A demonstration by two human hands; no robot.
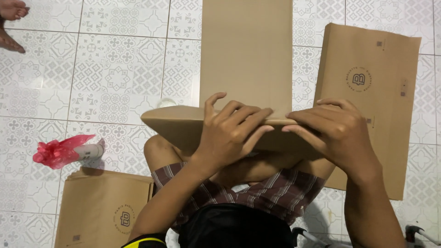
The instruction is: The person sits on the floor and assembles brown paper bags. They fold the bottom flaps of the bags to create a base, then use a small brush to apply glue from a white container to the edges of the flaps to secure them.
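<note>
A long brown cardboard sheet (pixel 246 50) lies on the tiled floor and reaches up over my lap. Its near end is a folded flap (pixel 177 121), bent toward me at a crease. My left hand (pixel 229 131) presses down on that crease, fingers spread over the fold. Beside it on the right, my right hand (pixel 335 131) pushes on the same fold, with the fingertips of both hands almost meeting. I sit cross-legged in striped shorts (pixel 271 193), knees under the flap.
A flat brown cardboard box (pixel 381 115) with a round printed mark lies at the right. A stack of similar flat boxes (pixel 103 209) sits at lower left. A white tape roll with red plastic (pixel 64 150) lies on the floor. Another person's bare feet (pixel 11 23) show at top left.
</note>
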